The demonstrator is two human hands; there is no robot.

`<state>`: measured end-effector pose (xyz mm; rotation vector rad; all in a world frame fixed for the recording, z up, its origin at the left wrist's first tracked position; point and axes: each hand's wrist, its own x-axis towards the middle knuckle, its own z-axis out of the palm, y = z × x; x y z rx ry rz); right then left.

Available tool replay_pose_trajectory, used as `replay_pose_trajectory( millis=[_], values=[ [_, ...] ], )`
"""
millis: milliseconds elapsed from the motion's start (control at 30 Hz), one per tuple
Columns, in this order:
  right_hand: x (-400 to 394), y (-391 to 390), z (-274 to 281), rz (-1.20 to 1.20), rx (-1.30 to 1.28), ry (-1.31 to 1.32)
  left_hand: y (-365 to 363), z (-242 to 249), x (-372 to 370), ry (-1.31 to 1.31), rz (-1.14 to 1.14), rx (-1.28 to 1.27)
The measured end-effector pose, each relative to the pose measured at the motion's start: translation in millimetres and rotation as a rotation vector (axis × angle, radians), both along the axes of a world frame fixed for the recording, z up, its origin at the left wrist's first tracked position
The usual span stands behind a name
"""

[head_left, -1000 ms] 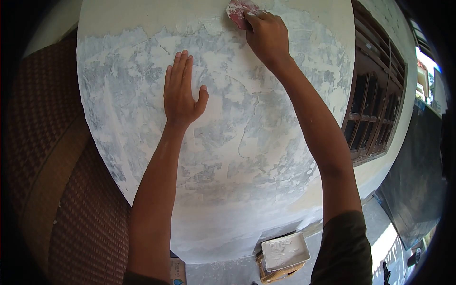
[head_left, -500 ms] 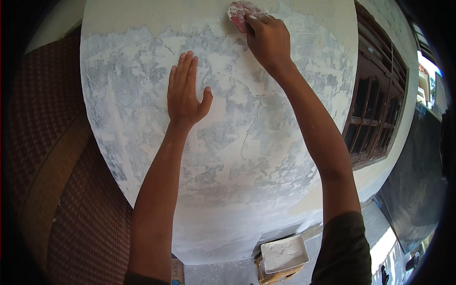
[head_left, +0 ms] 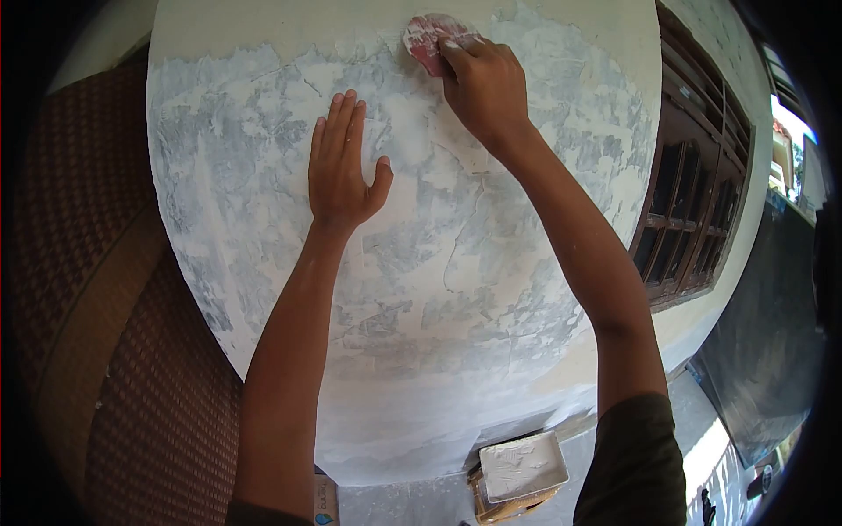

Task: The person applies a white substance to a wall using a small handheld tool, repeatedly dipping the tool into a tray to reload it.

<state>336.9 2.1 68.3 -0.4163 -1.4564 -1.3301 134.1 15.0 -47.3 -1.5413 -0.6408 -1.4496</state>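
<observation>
My left hand [head_left: 342, 167] lies flat against the wall [head_left: 412, 289], its fingers stretched upward and the thumb apart. Higher up and to the right, my right hand [head_left: 484, 88] grips a reddish putty scraper [head_left: 423, 39] smeared with white putty. The scraper's blade rests on the wall near the upper edge of the patchy grey-and-white area. Several cracks and uneven smears of white putty show on the wall around both hands. Part of the scraper is hidden behind my right fingers.
Below, a white tray of putty [head_left: 524, 467] stands on a cardboard box [head_left: 513, 508] on the floor. A brown shuttered window [head_left: 693, 193] is at the right, with a dark sheet [head_left: 754, 342] beyond it. Brown woven panels [head_left: 167, 403] line the left side.
My right hand has moved the scraper slightly left and down along the wall. The left hand stays in nearly the same place.
</observation>
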Motion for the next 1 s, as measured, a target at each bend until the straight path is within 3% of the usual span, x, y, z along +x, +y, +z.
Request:
replay_pose_trajectory(
  millis=[133, 367, 567, 667, 900, 1000],
  values=[
    [-4, 16, 33, -0.101, 0.046, -0.060, 2, 0, -1, 0.010, -0.003, 0.010],
    [2, 0, -82, 0.028, -0.121, -0.181, 0, 0, 1, 0.000, 0.009, -0.004],
    [25, 6, 18, -0.040, 0.012, 0.078, 4, -1, 0, 0.007, 0.021, 0.006],
    [37, 22, 36, -0.112, -0.008, -0.006, 3, 1, 0, 0.006, 0.012, 0.006],
    [44, 7, -83, 0.012, -0.119, -0.078, 1, -1, 1, 0.000, 0.026, -0.002],
    [44, -6, -44, 0.031, -0.109, 0.001, 1, 0, 1, 0.003, 0.027, -0.009]
  ],
)
